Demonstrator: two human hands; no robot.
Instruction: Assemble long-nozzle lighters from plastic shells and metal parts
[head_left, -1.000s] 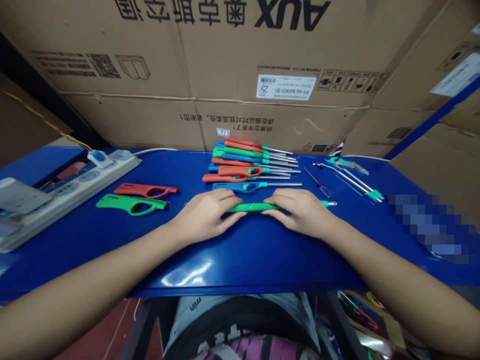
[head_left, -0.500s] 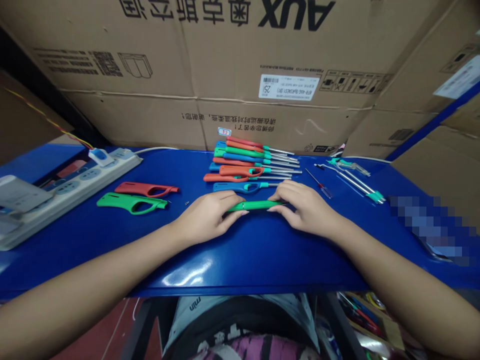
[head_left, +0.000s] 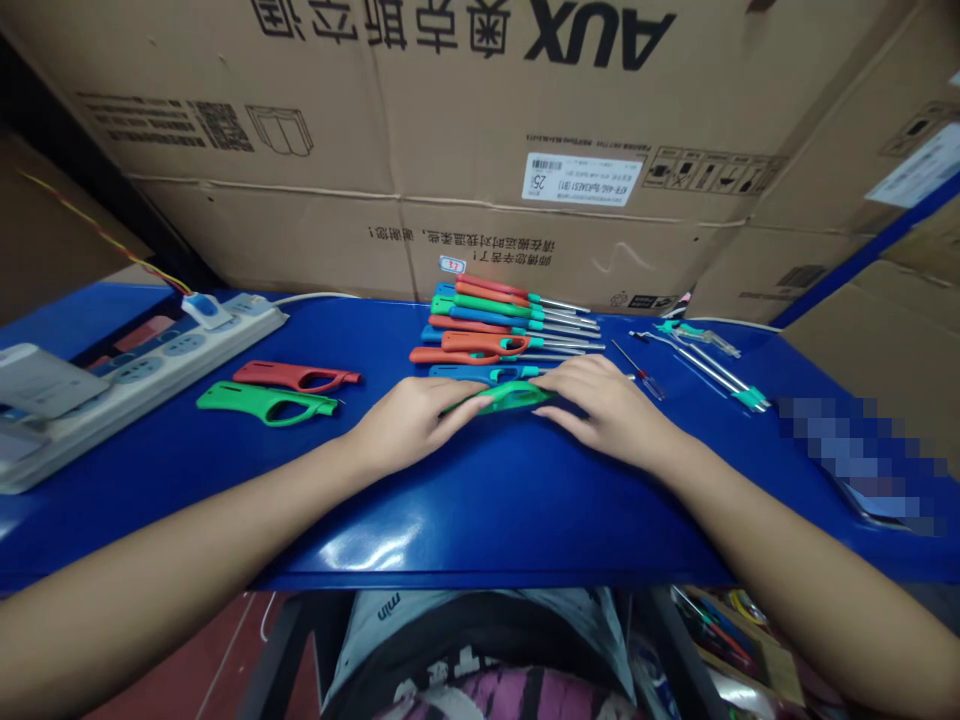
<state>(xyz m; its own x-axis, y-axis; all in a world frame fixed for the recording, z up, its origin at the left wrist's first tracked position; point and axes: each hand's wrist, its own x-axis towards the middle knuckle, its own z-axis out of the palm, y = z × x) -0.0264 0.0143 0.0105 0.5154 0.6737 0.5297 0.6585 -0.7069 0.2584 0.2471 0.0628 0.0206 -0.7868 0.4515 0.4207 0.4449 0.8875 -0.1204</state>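
Between my two hands is a green lighter handle (head_left: 512,395), a little blurred, its loop turned partly toward me. My left hand (head_left: 412,420) pinches its left end, and my right hand (head_left: 604,405) grips the right end; the fingers hide both ends. Just behind them lies a blue lighter (head_left: 469,374), its front covered by my right hand. Farther back is a pile of long-nosed lighters (head_left: 491,322) in red, orange, green and blue with metal tubes. To the left rest a red lighter handle (head_left: 296,377) and a green one (head_left: 262,403), both without tubes.
A white power strip (head_left: 161,375) with plugs runs along the left. On the right are a small screwdriver (head_left: 646,378), loose metal tubes with teal ends (head_left: 712,365) and a blurred-out flat object (head_left: 862,460). A large cardboard box (head_left: 450,130) walls off the back of the blue table (head_left: 465,520).
The green lighter handle has turned in my fingers, from its narrow edge facing up to its loop side showing. Both hands keep hold of it. The view has shifted slightly.
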